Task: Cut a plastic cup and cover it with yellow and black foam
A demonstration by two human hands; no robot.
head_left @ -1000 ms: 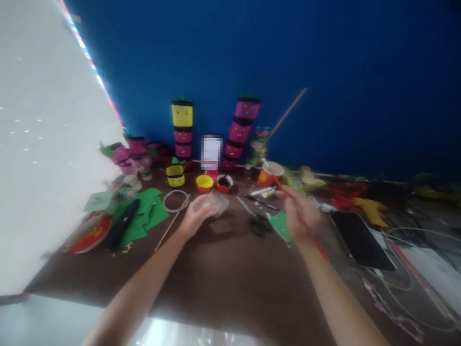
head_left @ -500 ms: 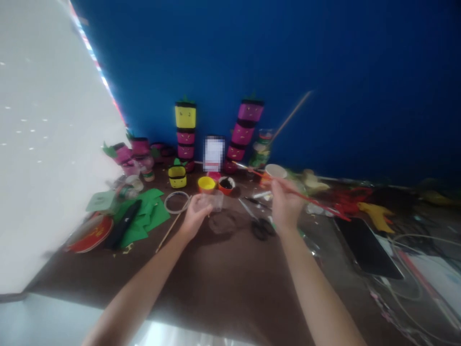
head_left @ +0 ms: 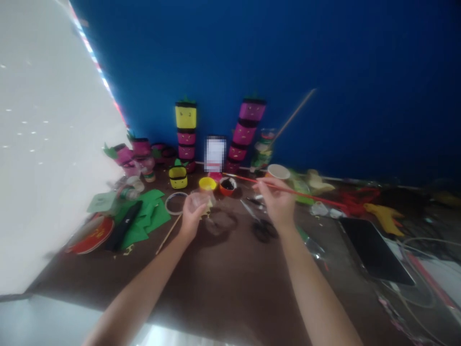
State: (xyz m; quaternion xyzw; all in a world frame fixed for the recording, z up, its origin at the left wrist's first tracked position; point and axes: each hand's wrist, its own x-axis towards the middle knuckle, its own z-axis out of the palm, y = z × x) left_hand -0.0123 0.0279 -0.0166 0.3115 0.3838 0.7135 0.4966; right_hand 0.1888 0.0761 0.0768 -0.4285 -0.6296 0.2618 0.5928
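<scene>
My left hand (head_left: 192, 218) is closed around a small clear plastic cup (head_left: 206, 198). In my right hand (head_left: 277, 204) a long red paintbrush (head_left: 248, 179) is pinched, its tip pointing left above the paint pots. A yellow paint pot (head_left: 208, 183) stands just behind the clear cup. To its right is a pot of dark paint (head_left: 227, 186), with a pink pot (head_left: 215, 177) behind. Scissors (head_left: 264, 229) lie on the table between my hands.
Stacked yellow and magenta cups with faces (head_left: 186, 125) stand by the blue wall. Green sheets (head_left: 153, 216) and a thin stick (head_left: 168, 234) lie left. On the right are a dark tablet (head_left: 376, 250), cables and a yellow glue gun (head_left: 384, 218).
My left hand has turned the clear cup and drawn it slightly left. My right hand has shifted a little left, and the brush lies flatter, its tip lower and nearer the paint pots.
</scene>
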